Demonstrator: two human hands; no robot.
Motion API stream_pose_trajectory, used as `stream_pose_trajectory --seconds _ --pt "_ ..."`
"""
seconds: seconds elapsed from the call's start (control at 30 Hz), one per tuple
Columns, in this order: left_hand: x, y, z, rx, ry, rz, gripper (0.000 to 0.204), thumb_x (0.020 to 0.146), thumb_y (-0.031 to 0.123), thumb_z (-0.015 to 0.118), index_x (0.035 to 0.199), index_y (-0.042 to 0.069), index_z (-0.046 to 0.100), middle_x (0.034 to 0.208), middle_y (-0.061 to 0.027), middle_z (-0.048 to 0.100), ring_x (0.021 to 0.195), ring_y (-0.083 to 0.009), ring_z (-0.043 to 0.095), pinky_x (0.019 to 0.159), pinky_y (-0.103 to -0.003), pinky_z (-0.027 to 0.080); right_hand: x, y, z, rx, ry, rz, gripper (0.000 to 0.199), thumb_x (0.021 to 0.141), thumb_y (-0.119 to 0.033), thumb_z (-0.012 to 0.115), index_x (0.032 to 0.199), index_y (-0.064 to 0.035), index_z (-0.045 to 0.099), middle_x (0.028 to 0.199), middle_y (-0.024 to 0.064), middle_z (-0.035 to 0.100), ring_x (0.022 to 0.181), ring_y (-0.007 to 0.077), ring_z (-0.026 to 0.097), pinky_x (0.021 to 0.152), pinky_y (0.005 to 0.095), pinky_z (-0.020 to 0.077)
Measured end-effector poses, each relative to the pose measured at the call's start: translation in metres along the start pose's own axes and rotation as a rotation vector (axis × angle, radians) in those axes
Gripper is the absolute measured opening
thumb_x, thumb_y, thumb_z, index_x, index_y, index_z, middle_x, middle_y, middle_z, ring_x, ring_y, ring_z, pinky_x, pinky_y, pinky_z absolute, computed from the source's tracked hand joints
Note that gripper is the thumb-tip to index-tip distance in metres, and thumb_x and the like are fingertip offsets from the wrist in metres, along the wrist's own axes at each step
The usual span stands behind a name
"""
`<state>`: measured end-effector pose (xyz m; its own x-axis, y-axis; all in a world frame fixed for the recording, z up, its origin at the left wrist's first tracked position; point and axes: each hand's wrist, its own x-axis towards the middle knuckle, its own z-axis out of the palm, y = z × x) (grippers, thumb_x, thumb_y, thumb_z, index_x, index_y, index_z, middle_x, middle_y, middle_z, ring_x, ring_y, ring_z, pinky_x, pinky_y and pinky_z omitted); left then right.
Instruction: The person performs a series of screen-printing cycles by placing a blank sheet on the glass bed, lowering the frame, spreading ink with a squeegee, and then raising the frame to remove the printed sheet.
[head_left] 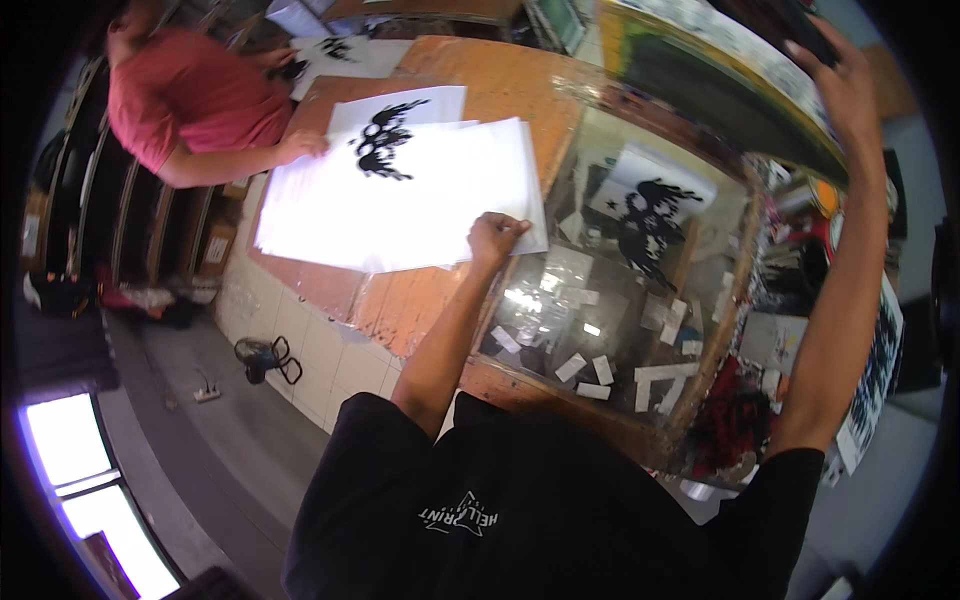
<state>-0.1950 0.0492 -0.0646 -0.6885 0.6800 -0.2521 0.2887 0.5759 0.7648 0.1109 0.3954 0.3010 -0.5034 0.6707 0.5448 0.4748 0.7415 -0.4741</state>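
My left hand (495,235) pinches the near right corner of a stack of white sheets (400,205) lying on an orange wooden table (500,85). The top sheet further back carries a black printed figure (383,140). My right hand (845,85) is raised high at the upper right, gripping the edge of a tilted-up printing screen frame (700,70). Below the frame lies a glass plate (560,300) with a sheet bearing the same black figure (650,215) on it.
A person in a red shirt (190,100) leans over the table's far left, one hand (300,145) on the sheets. White tape strips (600,370) dot the glass. A small fan (265,358) sits on the floor beside a tiled table base.
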Motion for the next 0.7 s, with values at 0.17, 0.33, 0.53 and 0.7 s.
stream_pose_trajectory --seconds 0.17,0.33,0.53,0.7 --pt "-0.009 0.01 -0.003 -0.175 0.271 0.04 0.02 0.09 0.028 0.075 0.099 0.011 0.075 0.117 -0.0193 0.07 0.112 -0.0367 0.064 0.099 -0.05 0.046 -0.028 -0.097 0.0 -0.041 0.084 0.08 0.032 0.078 0.002 0.075 0.11 0.0033 0.073 0.092 0.0111 0.074 0.087 0.0196 0.067 0.084 0.0329 0.0511" --pt "-0.04 0.075 0.045 0.057 -0.1 0.287 0.01 0.088 0.025 0.074 0.097 0.021 0.072 0.163 -0.0214 0.032 0.157 -0.043 0.005 0.106 -0.081 -0.013 -0.023 -0.081 -0.005 0.029 0.101 0.154 0.033 0.077 -0.001 0.076 0.11 -0.0011 0.074 0.092 0.0143 0.076 0.085 0.0196 0.068 0.082 0.0331 0.0517" --pt "-0.08 0.126 0.174 0.155 -0.305 0.647 0.011 0.091 0.024 0.07 0.096 0.015 0.069 0.159 -0.0258 0.036 0.155 -0.0452 0.015 0.105 -0.084 -0.007 -0.013 -0.04 -0.007 -0.301 0.193 -0.089 0.031 0.074 -0.012 0.081 0.102 -0.0008 0.074 0.093 0.023 0.073 0.092 0.0365 0.071 0.088 0.0417 0.0533" --pt "-0.102 0.155 0.228 0.261 -0.448 0.905 0.021 0.096 0.029 0.065 0.101 0.008 0.066 0.155 -0.0267 0.041 0.153 -0.0455 0.021 0.107 -0.084 0.0 -0.009 -0.054 0.0 -0.137 0.061 0.033 0.023 0.078 -0.007 0.072 0.101 -0.0038 0.077 0.102 0.0249 0.073 0.098 0.0387 0.072 0.091 0.0436 0.0564"
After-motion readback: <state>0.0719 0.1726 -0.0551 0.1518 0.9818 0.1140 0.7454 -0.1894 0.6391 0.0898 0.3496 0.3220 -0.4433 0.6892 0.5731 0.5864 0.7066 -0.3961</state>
